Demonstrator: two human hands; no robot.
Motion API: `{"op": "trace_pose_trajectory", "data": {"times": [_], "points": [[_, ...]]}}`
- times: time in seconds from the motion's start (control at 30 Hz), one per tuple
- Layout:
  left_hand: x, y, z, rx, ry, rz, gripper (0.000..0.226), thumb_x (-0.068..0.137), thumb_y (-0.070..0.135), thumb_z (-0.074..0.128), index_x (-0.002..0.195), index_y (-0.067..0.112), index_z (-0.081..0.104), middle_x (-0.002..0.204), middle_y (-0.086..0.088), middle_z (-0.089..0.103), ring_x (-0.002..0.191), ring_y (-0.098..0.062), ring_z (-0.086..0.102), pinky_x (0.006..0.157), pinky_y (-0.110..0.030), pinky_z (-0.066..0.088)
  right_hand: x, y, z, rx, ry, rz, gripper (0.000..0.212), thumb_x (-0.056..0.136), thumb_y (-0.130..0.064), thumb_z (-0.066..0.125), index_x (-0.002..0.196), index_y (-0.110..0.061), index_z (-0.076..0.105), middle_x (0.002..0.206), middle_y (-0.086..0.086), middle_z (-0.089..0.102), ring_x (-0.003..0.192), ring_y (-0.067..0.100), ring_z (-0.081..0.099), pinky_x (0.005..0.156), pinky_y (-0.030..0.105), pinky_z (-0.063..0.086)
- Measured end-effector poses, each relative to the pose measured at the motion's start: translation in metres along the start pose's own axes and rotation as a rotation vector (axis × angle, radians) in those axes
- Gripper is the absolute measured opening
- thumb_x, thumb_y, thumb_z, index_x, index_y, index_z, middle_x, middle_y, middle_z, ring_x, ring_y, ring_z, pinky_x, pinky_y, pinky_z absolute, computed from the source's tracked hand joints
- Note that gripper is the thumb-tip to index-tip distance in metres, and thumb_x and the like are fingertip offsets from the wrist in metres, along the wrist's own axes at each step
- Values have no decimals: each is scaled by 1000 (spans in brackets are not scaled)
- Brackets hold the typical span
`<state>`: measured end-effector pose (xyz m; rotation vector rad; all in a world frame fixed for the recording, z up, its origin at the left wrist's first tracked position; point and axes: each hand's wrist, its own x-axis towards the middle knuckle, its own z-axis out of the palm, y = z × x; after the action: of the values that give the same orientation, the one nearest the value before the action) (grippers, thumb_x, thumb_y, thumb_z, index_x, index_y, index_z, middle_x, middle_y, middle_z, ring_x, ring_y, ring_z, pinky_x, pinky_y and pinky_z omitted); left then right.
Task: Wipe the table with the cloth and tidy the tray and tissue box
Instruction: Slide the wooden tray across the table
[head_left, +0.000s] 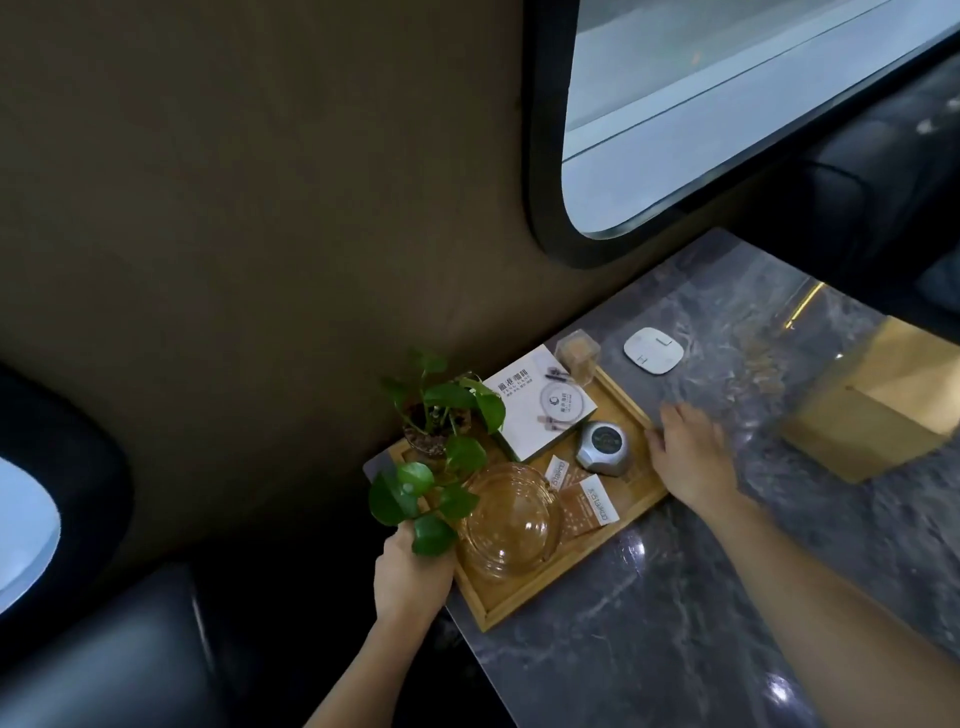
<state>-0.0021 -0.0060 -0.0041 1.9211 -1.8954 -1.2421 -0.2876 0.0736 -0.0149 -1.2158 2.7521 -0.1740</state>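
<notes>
- We see our left hand (413, 577) closed around the near-left edge of a wooden tray (530, 597), fingers curled under the rim and partly hidden by plant leaves.
- Our right hand (688, 452) rests on the tray's far-right rim, fingers loosely spread and bent against the wood; we cannot tell how firmly it grips.
- The tray sits at the left end of a dark marble table (675, 623), close to the brown wall.
- Inside the tray, from near to far: an amber glass ashtray (506, 519), two brown sachets (584, 504), a silver round device (602, 448), a white box (540, 402) with printed characters, and a small clear container (576, 356) at the far corner.
- A potted green plant (441, 431) stands in the tray's left part, its leaves trailing over our left hand.
- A white square pad (653, 351) lies on the table just beyond the tray.
- A wooden tissue box (872, 410), blurred, sits on the table well to the right.
</notes>
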Motion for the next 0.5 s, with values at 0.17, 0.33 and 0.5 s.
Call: {"op": "trace_pose_trajectory", "data": {"times": [0.17,0.33,0.5], "points": [[11,-2,3,23,4,25,28,78,16,57,54,24,47,63,0,59,65,-25,60,61,-31,48,16,-3,12,107,20,26,25,90,-17,52,99,5,60,105,26,59,100,41,52,87,47,39],[14,-4,9,-15,15,62,35,81,10,54,51,24,45,58,5,56,57,-13,55,54,-26,44,17,-10,22,136,48,-30,19,89,-5,50,88,13,56,94,35,57,88,45,53,72,47,43],[6,-9,11,-84,4,132,35,79,9,57,52,26,43,55,3,57,53,-14,55,48,-25,42,8,-1,20,99,25,-29,16,89,-2,49,89,12,55,96,34,56,90,45,52,74,50,43]]}}
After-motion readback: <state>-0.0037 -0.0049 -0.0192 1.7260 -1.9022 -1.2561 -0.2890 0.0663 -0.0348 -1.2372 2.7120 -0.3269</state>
